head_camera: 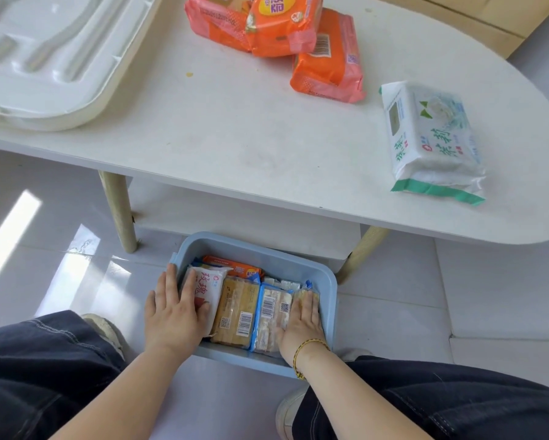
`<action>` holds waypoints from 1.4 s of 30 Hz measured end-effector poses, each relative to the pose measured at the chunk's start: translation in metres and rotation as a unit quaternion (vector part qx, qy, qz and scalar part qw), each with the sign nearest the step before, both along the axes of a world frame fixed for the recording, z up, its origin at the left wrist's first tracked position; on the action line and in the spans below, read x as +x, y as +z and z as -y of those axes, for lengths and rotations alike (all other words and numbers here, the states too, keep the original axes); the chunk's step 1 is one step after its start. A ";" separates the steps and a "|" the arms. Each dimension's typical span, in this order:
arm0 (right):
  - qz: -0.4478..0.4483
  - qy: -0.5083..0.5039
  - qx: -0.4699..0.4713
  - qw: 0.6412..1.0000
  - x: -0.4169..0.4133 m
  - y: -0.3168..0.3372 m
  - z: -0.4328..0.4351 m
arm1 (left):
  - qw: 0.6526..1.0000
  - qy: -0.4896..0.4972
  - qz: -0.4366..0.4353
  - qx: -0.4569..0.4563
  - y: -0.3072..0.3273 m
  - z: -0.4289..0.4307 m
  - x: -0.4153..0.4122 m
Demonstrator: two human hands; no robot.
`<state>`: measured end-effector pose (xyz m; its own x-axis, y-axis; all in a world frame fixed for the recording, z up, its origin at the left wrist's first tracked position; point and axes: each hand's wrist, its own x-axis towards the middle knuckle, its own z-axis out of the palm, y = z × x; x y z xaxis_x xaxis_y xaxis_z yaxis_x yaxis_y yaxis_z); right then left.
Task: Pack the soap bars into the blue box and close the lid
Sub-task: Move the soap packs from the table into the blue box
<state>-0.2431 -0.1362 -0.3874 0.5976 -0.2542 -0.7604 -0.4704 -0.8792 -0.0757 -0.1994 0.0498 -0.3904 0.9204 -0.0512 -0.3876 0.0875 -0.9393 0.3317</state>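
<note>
The blue box [254,246] stands on the floor between my knees, partly under the table, with no lid on it. Several wrapped soap bars lie packed inside: a white pack [208,285], a yellow pack [236,312], a clear blue-edged pack [271,312] and an orange one [232,264] at the back. My left hand [175,309] lies flat on the white pack at the box's left wall. My right hand [301,322] presses flat on the packs at the right wall. On the table lie orange soap packs [279,30] and a white-green pack [432,138].
A large white lid [44,52] rests upside down on the table's far left. The white table's [235,138] front edge overhangs the box's far rim. Wooden table legs [117,211] stand on either side of the box. My knees and shoes flank it on the glossy tiled floor.
</note>
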 end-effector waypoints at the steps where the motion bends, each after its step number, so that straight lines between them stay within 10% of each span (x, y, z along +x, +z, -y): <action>1: 0.006 -0.004 0.004 1.000 0.001 0.001 0.001 | 1.000 0.000 -0.003 -0.001 0.000 -0.001 0.000; 9: 0.147 -0.143 0.103 0.973 0.014 0.057 0.011 | 0.998 0.011 -0.055 -0.038 0.022 0.000 0.006; 14: 0.309 -0.109 0.154 0.932 0.015 0.143 0.008 | 0.985 -0.008 0.095 -0.143 0.071 0.020 0.004; 19: 0.482 -0.127 0.315 0.807 0.009 0.257 0.018 | 0.907 -0.064 0.333 -0.250 0.140 0.027 -0.008; 23: 0.628 -0.210 0.238 0.711 0.033 0.297 0.048 | 0.859 -0.105 0.436 -0.245 0.178 0.022 -0.007; 29: 0.394 -0.254 0.007 0.883 0.082 0.283 0.077 | 0.906 -0.094 0.402 -0.098 0.181 0.003 0.017; 42: 0.285 -0.263 -0.038 0.921 0.131 0.276 0.066 | 0.922 -0.102 0.367 -0.077 0.175 -0.006 0.029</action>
<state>-0.1124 -0.2023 -0.1118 0.6732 -0.6621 -0.3294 -0.7356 -0.5541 -0.3896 -0.1702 0.0553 -0.2155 0.8973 -0.2538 0.3611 -0.3858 -0.8483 0.3625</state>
